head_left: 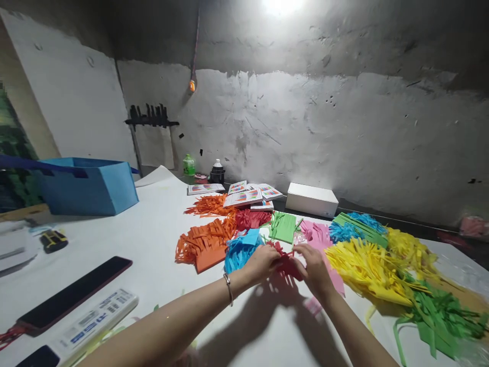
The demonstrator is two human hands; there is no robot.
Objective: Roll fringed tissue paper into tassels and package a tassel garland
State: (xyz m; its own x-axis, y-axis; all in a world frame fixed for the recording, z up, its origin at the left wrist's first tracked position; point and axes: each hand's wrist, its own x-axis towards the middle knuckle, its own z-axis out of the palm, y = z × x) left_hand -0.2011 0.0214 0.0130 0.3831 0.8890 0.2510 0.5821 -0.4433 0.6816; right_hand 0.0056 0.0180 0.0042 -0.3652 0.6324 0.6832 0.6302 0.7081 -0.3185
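Observation:
Both my hands are on a piece of red fringed paper [289, 266] above the white tabletop. My left hand [263, 262], with a bracelet at the wrist, pinches its left side. The fingers of my right hand [310, 265] are closed on its right side, by the upper edge. Just left of my left hand lies blue fringed paper [239, 252]. Pink paper [332, 267] passes behind and beside my right hand. Beyond my hands sit a green fringed stack [283, 226] and darker red fringes [252, 219].
Orange fringed paper [210, 242] lies to the left, yellow [369, 267] and green bundles [439, 316] to the right. Printed boxes [243, 197] and a white box [312, 199] stand at the back. A blue bin [91, 188], a phone [76, 293] and a power strip [99, 323] are leftward.

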